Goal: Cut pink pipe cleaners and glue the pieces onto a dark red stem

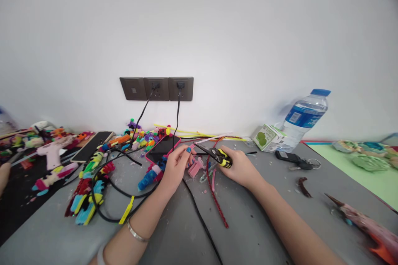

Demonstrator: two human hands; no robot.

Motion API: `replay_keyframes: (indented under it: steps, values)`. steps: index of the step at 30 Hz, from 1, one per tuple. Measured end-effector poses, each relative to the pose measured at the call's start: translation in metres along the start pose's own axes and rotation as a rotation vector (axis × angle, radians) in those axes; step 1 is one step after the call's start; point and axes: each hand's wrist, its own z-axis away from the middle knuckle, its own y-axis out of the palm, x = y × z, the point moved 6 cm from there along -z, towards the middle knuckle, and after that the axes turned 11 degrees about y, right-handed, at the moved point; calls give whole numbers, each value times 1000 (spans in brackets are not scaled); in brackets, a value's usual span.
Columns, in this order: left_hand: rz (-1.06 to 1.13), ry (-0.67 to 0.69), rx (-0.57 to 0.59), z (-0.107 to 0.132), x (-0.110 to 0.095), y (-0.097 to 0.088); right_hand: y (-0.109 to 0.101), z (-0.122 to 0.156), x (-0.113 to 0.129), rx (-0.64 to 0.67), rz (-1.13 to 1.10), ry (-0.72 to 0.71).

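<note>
Pliers (218, 156) gripped in right hand (241, 169), left hand (175, 166) pinching pink pipe cleaner (195, 168), grey table (255, 215)

Looks like a hobby craft bench: grey tabletop (248, 232) against a plain white wall (217, 29), dark triple wall socket (156, 88) feeding black cables (178, 116), pinkish-white glue gun (52, 153) far left, fuzzy multicoloured pipe-cleaner figures (87, 198) strewn around.

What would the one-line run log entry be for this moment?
left hand: pinching pink fuzzy piece | right hand: gripping yellow-black pliers, tips near piece | surface: grey table
</note>
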Motion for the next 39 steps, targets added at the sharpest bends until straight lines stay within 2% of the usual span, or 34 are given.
replay_keyframes:
  steps: [5,9,13,18,21,26,29,34,39]
  values:
    - [-1,6,5,1,2,0,-1,1,1,-7,-4,-2]
    - [3,20,4,1,1,0,-2,0,-1,-73,9,-21]
    - [16,13,-30,1,0,-2,-9,-1,-7,-191,-74,-30]
    - [-8,-5,-66,1,1,-5,-21,-2,-21,-399,-145,83]
    - [-59,7,-49,0,2,-5,-23,-3,-29,-472,-121,158]
    - [-125,116,7,0,3,-2,-17,-7,-39,-439,-68,252]
    - [-210,123,15,0,6,-4,-13,-9,-40,-423,20,269]
    - [-522,148,46,0,3,-8,-9,-9,-42,-401,164,331]
    - [-824,184,165,1,-3,-5,-5,-7,-39,-344,243,299]
